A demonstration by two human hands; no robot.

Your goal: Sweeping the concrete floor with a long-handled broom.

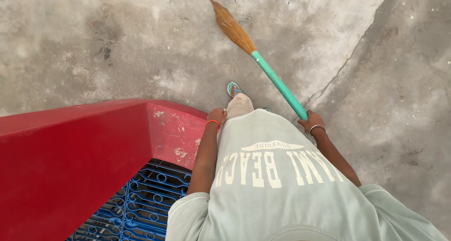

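Note:
My right hand [311,122] grips the lower end of a green broom handle [279,85]. The broom's brown straw bristles [231,26] point up and away over the grey concrete floor [117,43]. My left hand [217,115], with an orange band at the wrist, rests closed against my pale green shirt, right beside the edge of a red plastic piece [84,147]. It holds nothing that I can see. One foot in a teal sandal [233,88] shows ahead of my knee.
The red plastic piece fills the lower left, with a blue lattice panel [141,203] beneath it. A long crack [345,60] runs through the concrete at the right. The floor is stained and dusty.

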